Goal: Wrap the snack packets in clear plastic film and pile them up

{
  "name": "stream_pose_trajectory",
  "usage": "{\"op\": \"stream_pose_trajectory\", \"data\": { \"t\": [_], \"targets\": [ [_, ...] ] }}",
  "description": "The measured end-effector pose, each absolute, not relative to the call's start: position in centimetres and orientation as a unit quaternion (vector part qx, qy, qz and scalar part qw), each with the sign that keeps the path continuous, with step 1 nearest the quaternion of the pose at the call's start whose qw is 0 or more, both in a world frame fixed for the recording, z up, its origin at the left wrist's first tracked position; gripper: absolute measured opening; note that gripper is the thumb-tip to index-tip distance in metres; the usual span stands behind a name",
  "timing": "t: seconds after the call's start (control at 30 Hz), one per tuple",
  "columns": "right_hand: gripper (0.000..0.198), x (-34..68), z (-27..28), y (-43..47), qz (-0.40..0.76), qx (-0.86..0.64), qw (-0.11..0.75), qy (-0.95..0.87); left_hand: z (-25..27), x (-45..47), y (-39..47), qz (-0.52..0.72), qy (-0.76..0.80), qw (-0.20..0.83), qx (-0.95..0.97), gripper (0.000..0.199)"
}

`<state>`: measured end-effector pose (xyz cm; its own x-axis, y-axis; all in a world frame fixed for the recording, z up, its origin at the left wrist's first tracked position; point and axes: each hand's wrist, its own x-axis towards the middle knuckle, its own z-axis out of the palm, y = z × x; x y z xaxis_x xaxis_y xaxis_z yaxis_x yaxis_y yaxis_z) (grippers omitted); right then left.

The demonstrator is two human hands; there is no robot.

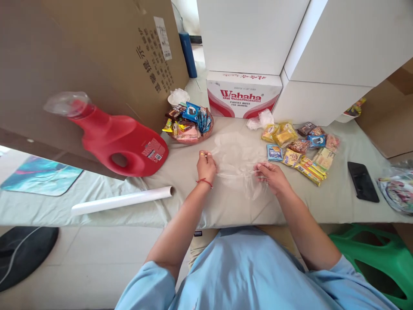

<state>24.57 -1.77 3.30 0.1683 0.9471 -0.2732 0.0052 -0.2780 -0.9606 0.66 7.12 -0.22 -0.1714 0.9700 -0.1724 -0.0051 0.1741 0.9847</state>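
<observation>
A clear plastic bag (237, 157) is stretched between my two hands, low over the cloth-covered table (226, 213). On its left edge, my left hand (206, 167) is closed with the fingers pinching the film. A red string bracelet (205, 182) circles that wrist. My right hand (271, 175) pinches the bag's right side, where the film hangs in loose folds. Just beyond my right hand lies a spread of small wrapped snacks (298, 148). A basket (206, 135) heaped with packaged snacks sits beyond my left hand.
A red jug (125, 142) leans at the left against a large cardboard box (97, 51). In front lies a white roll (122, 201). A Wahaha carton (244, 94) stands at the back beside crumpled plastic (260, 119). A black phone (363, 181) rests far right; a green stool (371, 254) is below.
</observation>
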Motion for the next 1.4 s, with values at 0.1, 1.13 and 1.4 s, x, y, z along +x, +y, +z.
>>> {"op": "stream_pose_trajectory", "data": {
  "t": [0.1, 1.13, 1.4],
  "targets": [
    [0.036, 25.8, 2.8, -1.1, 0.558, -0.621, 0.419, -0.357, -0.6, -1.5, 8.2, 0.467, 0.652, 0.418, 0.426, 0.013],
    [0.022, 33.5, 0.8, -2.5, 0.286, -0.744, 0.221, -0.562, -0.8, -2.8, 5.5, 0.259, 0.493, 0.352, 0.752, 0.018],
    [0.029, 25.7, 5.5, -3.7, 0.068, -0.571, 0.231, -0.785, -0.4, -0.5, 5.6, 0.372, 0.572, 0.255, 0.685, 0.027]
  ]
}}
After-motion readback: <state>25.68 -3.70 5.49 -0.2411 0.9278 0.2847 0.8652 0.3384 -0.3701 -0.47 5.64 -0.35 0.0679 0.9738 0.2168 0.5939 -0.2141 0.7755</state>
